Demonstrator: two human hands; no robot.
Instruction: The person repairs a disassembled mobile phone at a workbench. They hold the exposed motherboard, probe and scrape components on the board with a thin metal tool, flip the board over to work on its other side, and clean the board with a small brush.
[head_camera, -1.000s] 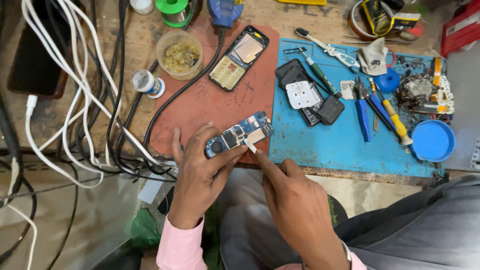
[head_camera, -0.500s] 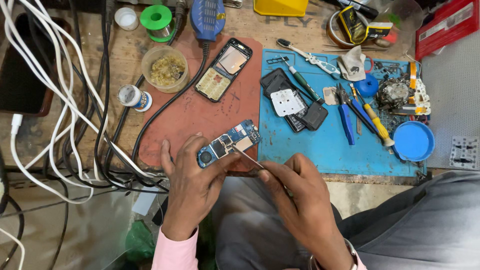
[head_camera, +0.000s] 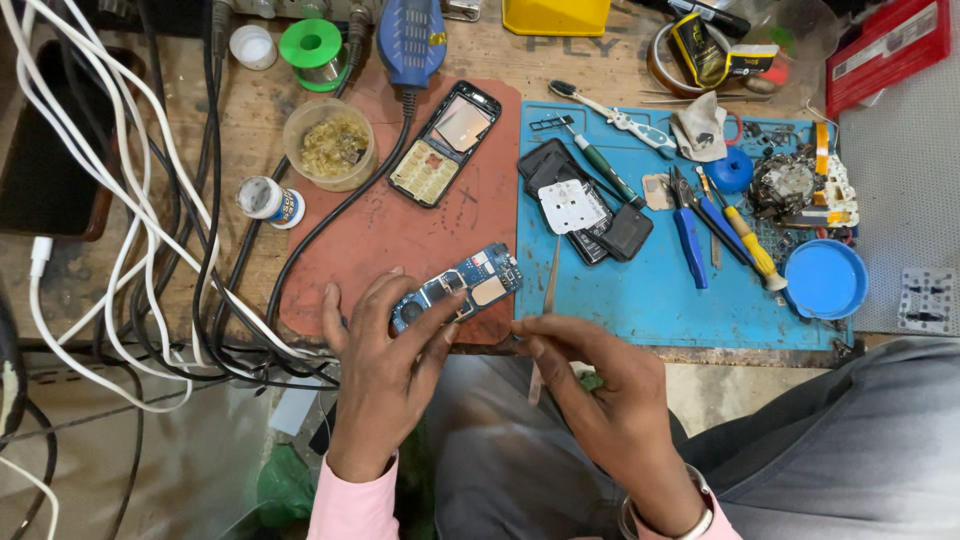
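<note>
Both hands at front edge of bench

Now left hand (head_camera: 385, 375) reaches up from below, fingers pinching blue circuit board (head_camera: 457, 287) at red mat's (head_camera: 400, 235) front edge. Right hand (head_camera: 600, 390), curled, pinches tweezers (head_camera: 549, 280) upright, tip over blue mat (head_camera: 650, 290) beside board.

Both hands (head_camera: 385, 375) (head_camera: 610, 395) close together, fingers curled.

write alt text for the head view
Seen from above, a person's left hand holds a blue phone circuit board at a workbench edge while the right hand grips metal tweezers. Tools and phone parts lie on a blue mat beyond.
</note>
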